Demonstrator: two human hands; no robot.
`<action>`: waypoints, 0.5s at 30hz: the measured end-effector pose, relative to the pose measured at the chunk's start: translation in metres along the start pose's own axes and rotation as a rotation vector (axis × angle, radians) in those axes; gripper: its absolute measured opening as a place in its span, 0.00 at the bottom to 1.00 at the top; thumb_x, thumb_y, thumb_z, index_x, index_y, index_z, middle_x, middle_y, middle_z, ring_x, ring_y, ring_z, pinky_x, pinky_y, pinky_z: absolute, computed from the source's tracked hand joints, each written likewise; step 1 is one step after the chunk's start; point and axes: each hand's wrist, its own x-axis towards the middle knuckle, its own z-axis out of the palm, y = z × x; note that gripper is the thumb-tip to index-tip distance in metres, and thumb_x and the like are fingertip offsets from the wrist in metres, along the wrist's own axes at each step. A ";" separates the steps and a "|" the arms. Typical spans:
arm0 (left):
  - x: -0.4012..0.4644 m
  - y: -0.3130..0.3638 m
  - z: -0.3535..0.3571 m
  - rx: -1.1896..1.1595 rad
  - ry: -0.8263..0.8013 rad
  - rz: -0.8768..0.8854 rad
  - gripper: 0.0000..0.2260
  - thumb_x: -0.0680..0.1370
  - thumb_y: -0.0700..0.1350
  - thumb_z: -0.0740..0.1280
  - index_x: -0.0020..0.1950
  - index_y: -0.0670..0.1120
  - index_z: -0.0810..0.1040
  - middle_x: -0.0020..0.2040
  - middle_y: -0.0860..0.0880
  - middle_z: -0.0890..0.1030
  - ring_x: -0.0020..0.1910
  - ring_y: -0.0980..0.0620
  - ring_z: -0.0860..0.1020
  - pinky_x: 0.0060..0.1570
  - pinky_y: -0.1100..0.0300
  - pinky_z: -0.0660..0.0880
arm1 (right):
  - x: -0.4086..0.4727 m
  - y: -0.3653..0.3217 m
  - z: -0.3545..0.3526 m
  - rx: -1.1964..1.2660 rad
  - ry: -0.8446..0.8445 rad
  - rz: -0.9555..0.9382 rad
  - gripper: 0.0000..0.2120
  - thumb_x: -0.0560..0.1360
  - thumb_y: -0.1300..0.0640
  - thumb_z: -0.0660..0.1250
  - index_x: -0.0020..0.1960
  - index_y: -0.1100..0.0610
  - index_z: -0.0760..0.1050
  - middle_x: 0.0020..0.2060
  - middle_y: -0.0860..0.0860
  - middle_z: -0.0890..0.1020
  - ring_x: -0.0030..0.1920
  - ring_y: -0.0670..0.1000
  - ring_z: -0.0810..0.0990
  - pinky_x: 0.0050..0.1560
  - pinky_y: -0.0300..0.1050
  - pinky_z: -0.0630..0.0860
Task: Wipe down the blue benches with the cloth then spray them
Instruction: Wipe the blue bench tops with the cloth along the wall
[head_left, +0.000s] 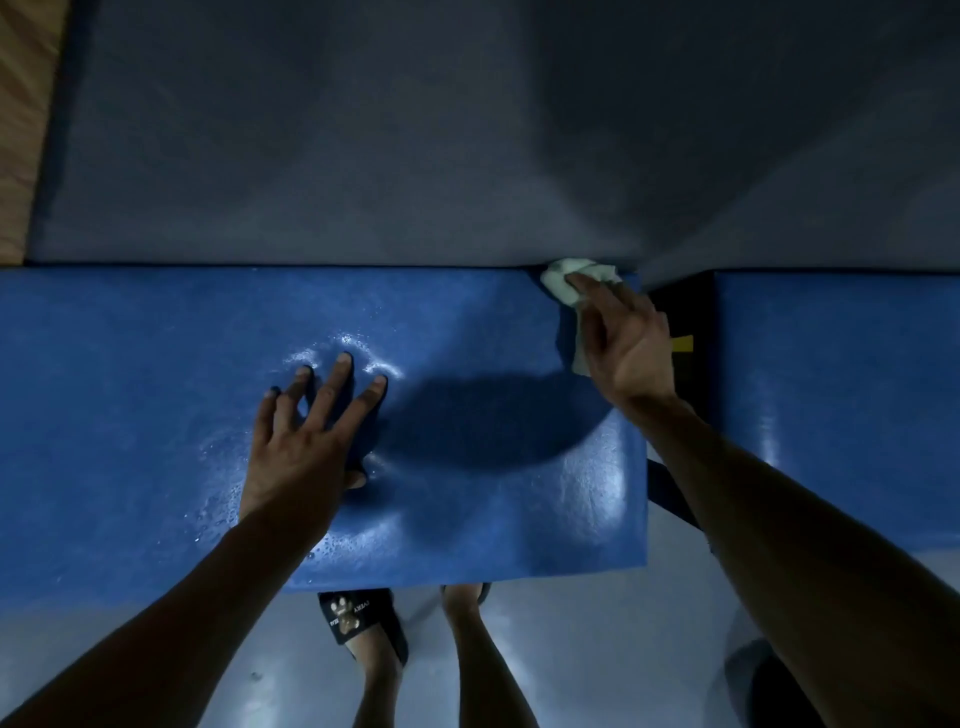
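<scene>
A blue padded bench (156, 364) runs across the middle of the head view, its top wet and shiny with droplets. My left hand (306, 441) presses flat on the bench's middle with fingers spread. My right hand (623, 343) holds a crumpled pale cloth (563, 280) against the bench's far right corner, by the wall. A second blue bench (841, 374) stands to the right across a dark gap. No spray bottle is in view.
A grey wall (467, 130) rises behind the benches, with a strip of wood (21, 130) at the far left. A small yellow tag (683, 343) shows in the gap. My feet, one in a black slide sandal (358, 618), stand on the grey floor (597, 649).
</scene>
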 end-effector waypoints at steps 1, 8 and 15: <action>0.000 0.000 0.000 0.003 0.006 0.004 0.56 0.59 0.52 0.83 0.80 0.58 0.56 0.81 0.48 0.56 0.75 0.34 0.61 0.72 0.36 0.60 | -0.002 -0.004 0.002 0.033 0.018 0.029 0.18 0.81 0.54 0.57 0.69 0.50 0.75 0.61 0.52 0.81 0.52 0.61 0.79 0.49 0.55 0.76; -0.002 0.002 -0.001 -0.016 0.010 -0.011 0.55 0.58 0.50 0.84 0.79 0.58 0.58 0.81 0.48 0.58 0.75 0.34 0.61 0.72 0.36 0.60 | -0.038 -0.022 -0.004 0.386 0.221 0.442 0.18 0.82 0.62 0.59 0.70 0.58 0.74 0.64 0.55 0.80 0.59 0.45 0.78 0.59 0.26 0.67; -0.002 0.005 -0.003 -0.001 -0.039 -0.036 0.56 0.60 0.52 0.83 0.80 0.59 0.52 0.82 0.49 0.54 0.76 0.35 0.58 0.73 0.37 0.58 | -0.005 -0.007 -0.007 0.272 0.071 0.699 0.18 0.83 0.55 0.57 0.72 0.58 0.71 0.62 0.61 0.80 0.61 0.63 0.78 0.56 0.47 0.67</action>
